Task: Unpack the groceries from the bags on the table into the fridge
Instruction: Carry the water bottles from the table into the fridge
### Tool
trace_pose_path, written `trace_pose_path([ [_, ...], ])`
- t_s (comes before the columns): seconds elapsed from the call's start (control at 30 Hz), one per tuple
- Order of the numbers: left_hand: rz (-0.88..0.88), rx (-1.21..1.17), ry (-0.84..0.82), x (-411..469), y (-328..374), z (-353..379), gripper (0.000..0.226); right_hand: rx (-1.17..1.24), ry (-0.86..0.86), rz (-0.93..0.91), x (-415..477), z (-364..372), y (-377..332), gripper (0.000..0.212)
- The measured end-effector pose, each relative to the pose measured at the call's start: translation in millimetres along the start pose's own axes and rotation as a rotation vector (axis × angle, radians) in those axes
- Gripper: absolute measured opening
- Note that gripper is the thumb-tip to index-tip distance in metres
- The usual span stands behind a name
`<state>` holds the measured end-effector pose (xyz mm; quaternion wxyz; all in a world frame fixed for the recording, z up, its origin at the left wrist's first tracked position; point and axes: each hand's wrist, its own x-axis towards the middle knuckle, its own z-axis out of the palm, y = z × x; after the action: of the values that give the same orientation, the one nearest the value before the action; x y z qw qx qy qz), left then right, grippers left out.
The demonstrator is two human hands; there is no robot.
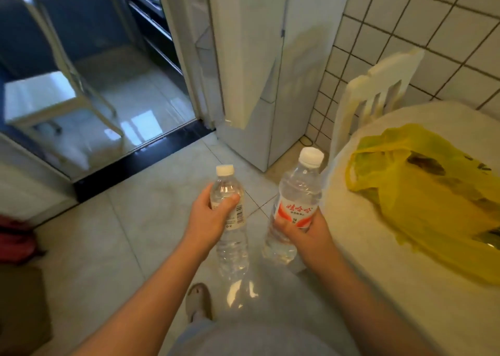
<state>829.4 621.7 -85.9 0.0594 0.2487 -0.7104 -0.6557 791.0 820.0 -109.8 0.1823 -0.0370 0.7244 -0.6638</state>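
Note:
My left hand (209,217) grips a clear water bottle (232,250) with a white cap around its label. My right hand (308,233) grips a second clear water bottle (299,190) with a red and white label and a white cap. Both bottles are held upright above the tiled floor, in front of me. A white fridge (259,66) stands ahead with its door closed. A crumpled yellow plastic bag (433,201) lies on the white table (405,301) at my right.
A white chair (376,90) stands between the fridge and the table, against the tiled wall. A glass sliding door (81,85) with a black threshold (140,163) is at the left. My slippered foot (198,301) is on the floor below.

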Motion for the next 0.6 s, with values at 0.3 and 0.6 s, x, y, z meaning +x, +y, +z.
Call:
trace_pose_path([
  [0.3, 0.055, 0.022, 0.095, 88.5, -7.9, -192.5, 0.023, -0.049, -0.059, -0.055, 76.7, 199.2, -31.9, 0.044],
  [0.6, 0.138, 0.050, 0.123, 164.3, 4.1, -326.7, 0.034, -0.071, -0.101, -0.062, 150.3, 343.6, -65.7, 0.055],
])
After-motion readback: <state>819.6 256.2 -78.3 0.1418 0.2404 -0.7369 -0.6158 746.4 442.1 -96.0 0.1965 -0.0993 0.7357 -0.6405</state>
